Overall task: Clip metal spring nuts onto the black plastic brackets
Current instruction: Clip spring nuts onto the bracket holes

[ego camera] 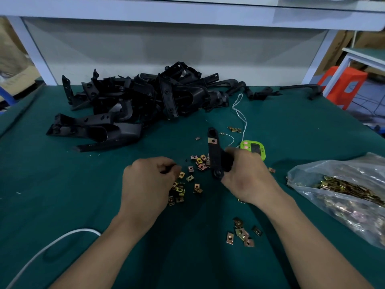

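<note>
My right hand (248,178) grips a black plastic bracket (214,155) that stands upright, with one metal spring nut (213,141) clipped near its top end. My left hand (148,180) hovers with curled fingers over a scatter of loose brass-coloured spring nuts (187,180) on the green mat; its fingertips are at a nut, but whether they pinch it is hidden. A second small group of nuts (242,233) lies nearer to me. A big heap of black brackets (133,101) sits at the back of the table.
A clear plastic bag of spring nuts (345,192) lies at the right. A green timer (253,150) sits behind my right hand. White string (239,113) trails near the heap, and a white cable (52,245) runs at lower left. An orange stool (343,84) stands beyond the table's right edge.
</note>
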